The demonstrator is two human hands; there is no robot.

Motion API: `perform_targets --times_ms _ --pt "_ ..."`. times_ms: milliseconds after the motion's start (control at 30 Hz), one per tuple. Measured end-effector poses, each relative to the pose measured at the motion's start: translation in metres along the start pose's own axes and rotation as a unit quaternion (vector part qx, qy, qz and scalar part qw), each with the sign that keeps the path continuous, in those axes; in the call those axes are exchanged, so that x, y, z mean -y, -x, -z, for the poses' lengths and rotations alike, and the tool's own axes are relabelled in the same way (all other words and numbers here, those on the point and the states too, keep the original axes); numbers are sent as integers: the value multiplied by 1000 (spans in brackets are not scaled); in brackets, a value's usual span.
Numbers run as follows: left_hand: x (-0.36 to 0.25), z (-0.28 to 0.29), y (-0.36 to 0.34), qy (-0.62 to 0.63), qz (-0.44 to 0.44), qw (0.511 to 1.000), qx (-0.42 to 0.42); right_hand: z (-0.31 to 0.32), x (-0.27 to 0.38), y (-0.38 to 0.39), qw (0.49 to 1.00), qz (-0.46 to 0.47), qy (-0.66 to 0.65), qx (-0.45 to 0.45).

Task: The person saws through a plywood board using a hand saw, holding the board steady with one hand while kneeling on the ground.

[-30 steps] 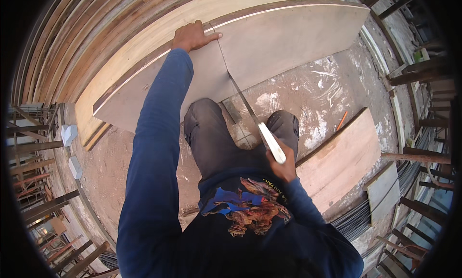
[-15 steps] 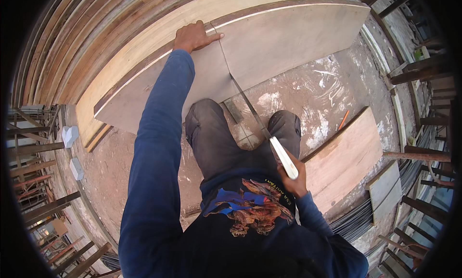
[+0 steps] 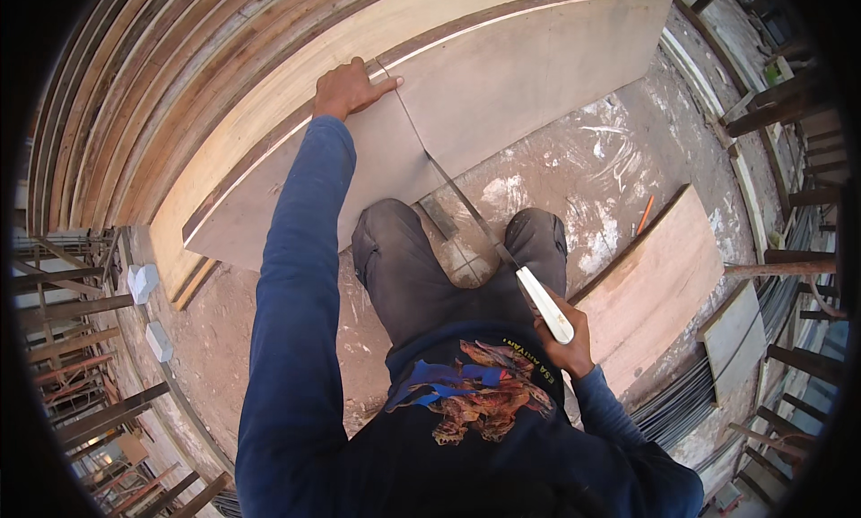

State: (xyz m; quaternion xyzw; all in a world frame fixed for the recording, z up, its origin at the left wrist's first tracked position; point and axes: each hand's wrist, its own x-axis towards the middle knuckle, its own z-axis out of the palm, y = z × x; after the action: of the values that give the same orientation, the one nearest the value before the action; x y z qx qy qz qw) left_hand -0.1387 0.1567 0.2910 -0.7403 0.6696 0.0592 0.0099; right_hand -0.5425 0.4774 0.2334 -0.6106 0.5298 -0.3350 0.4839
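Note:
A plywood panel [image 3: 529,74] stands tilted on its long edge ahead of my knees. My left hand [image 3: 344,91] is closed over its upper edge, with the thumb lying on the near face beside a thin dark line. That line runs down from the edge to the tip part of a handsaw blade. My right hand [image 3: 578,340], low between my thigh and a loose board, is wrapped round the white handle of the handsaw [image 3: 543,303]. The blade slants up and left between my knees and meets the panel at the line's lower end.
Long planks [image 3: 134,96] are stacked behind the panel. To the right lie a plywood offcut [image 3: 659,289], an orange pencil-like stick [image 3: 645,213] and dark rods [image 3: 682,410]. Pale blocks [image 3: 142,282] sit at the left. A small dark wood piece [image 3: 438,217] lies between my knees.
The handsaw and my right hand have drawn back slightly, down and to the right. My left hand keeps its place on the panel. The whole view has shifted a little.

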Motion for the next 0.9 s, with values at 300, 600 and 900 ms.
perform_targets --times_ms 300,600,900 --pt "-13 -15 -4 13 0 1000 -23 -80 -17 -132 999 -7 9 -31" --pt "-16 -1 -6 -13 -1 1000 -9 -44 -32 -82 1000 -20 15 5" --pt "5 -9 -7 -14 8 1000 -12 -1 13 -1 1000 -1 -1 8"
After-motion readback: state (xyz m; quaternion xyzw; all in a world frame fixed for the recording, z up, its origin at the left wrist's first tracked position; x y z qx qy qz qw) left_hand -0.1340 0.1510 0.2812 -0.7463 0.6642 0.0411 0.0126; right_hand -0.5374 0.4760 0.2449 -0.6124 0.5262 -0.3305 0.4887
